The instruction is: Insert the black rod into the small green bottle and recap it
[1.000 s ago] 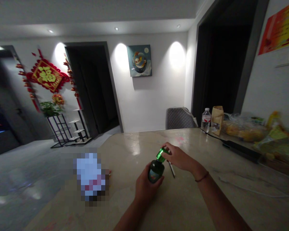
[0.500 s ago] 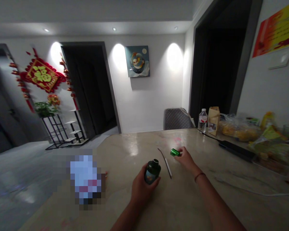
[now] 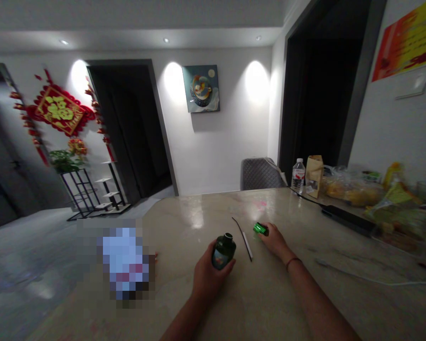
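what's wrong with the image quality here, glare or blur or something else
In the head view, the wall lights blow out into white patches, the glossy countertop shows glare, the wide lens bends the door frame, a pixelated block hides something, and the dark green bottle in the left hand looks dim.

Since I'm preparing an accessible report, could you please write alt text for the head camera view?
A left hand holds a dark green bottle over a pale counter, while a right hand touches a shiny green cap beside a thin white strip.
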